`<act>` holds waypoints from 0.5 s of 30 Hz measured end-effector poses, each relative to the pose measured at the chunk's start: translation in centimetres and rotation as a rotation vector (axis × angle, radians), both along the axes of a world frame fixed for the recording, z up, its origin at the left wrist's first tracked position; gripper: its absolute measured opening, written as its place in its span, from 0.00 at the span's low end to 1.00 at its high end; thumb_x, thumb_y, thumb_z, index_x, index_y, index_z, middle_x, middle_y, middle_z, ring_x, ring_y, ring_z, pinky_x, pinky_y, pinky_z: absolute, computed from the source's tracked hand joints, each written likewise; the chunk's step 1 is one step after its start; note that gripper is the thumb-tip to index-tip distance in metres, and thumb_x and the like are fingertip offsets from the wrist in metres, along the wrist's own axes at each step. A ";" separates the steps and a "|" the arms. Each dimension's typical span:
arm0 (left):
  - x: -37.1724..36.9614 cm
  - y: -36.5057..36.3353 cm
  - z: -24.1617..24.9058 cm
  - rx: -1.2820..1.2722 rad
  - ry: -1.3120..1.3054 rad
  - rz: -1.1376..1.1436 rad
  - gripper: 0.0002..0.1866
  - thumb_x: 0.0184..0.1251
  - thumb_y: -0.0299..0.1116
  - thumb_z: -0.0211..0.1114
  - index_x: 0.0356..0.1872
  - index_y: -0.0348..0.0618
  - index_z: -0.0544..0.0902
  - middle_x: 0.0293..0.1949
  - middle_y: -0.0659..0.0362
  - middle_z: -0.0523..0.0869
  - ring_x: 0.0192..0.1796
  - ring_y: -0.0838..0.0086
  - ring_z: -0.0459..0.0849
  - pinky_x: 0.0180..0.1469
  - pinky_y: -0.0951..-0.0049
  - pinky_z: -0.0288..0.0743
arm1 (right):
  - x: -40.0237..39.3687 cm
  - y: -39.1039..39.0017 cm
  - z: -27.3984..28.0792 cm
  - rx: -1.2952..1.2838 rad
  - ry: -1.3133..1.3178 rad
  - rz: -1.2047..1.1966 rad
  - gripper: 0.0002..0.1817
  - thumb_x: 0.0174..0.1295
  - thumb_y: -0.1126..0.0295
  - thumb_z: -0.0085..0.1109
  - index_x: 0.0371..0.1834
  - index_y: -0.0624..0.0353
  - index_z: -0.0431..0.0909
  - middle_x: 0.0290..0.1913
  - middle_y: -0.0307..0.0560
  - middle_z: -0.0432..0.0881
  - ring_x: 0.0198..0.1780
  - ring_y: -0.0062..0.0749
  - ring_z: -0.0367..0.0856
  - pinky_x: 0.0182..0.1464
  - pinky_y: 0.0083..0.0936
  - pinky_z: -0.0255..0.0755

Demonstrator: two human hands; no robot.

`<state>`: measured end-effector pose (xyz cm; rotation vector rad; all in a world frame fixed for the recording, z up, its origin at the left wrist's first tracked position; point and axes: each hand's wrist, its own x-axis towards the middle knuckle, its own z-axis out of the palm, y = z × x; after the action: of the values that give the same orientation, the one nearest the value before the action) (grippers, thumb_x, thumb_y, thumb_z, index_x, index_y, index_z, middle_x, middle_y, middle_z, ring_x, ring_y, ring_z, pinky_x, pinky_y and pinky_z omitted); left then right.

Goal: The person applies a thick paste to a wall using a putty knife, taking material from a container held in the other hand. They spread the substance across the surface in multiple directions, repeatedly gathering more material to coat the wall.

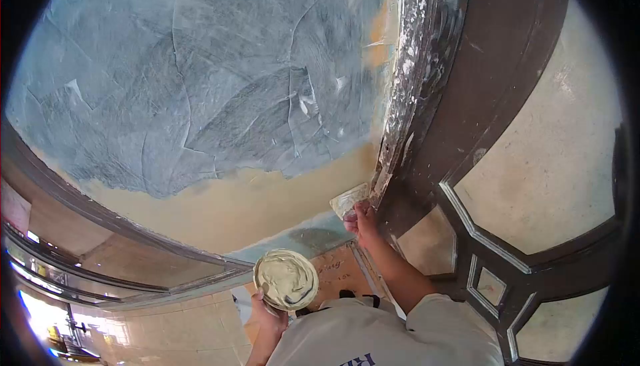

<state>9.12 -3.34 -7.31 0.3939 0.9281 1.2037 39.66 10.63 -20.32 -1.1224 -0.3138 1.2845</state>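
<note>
1. Right hand (365, 221) grips putty knife (349, 201), fingers closed round handle; blade pressed flat on wall (200, 99) next to dark door frame (460, 99).
2. Left hand (267, 313) holds round plate (286, 279) w/ pale putty from below, fingers curled under rim, level, near chest.
3. Wall: grey-blue skim coat up top, bare yellow band below.

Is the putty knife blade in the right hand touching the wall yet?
Touching. In the head view the pale, putty-smeared flat blade, gripped by the right hand, lies against the tan wall beside the dark door frame, with no visible gap.
</note>
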 end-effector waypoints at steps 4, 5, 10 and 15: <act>0.3 0.1 0.0 -0.009 0.017 -0.005 0.39 0.61 0.56 0.51 0.69 0.40 0.65 0.66 0.52 0.74 0.67 0.59 0.72 0.69 0.60 0.65 | -0.7 1.4 7.1 0.188 -0.144 -0.079 0.14 0.70 0.61 0.56 0.49 0.55 0.65 0.37 0.45 0.76 0.23 0.27 0.78 0.25 0.21 0.78; 0.4 0.1 0.0 -0.012 0.019 -0.007 0.39 0.61 0.56 0.51 0.69 0.40 0.65 0.66 0.52 0.74 0.67 0.59 0.72 0.69 0.60 0.65 | -0.5 1.8 8.8 0.184 -0.142 -0.081 0.14 0.70 0.61 0.56 0.49 0.55 0.65 0.37 0.45 0.76 0.23 0.27 0.78 0.25 0.21 0.78; 0.5 0.1 -0.4 0.039 0.040 -0.061 0.39 0.63 0.59 0.48 0.69 0.41 0.66 0.67 0.54 0.72 0.68 0.61 0.70 0.69 0.60 0.63 | -0.6 2.7 10.1 0.160 -0.132 -0.039 0.13 0.70 0.61 0.55 0.49 0.53 0.66 0.35 0.42 0.79 0.29 0.25 0.81 0.25 0.23 0.77; 0.6 0.1 -0.1 0.000 0.047 -0.010 0.39 0.62 0.59 0.49 0.69 0.41 0.66 0.67 0.54 0.72 0.68 0.61 0.71 0.69 0.60 0.63 | -2.7 -0.1 6.0 0.095 -0.016 -0.053 0.14 0.70 0.61 0.56 0.50 0.53 0.64 0.36 0.42 0.78 0.29 0.25 0.80 0.25 0.24 0.78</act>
<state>9.73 -3.24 -7.42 0.4277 0.9654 1.1898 36.92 10.56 -14.31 -1.0541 -0.3511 1.2023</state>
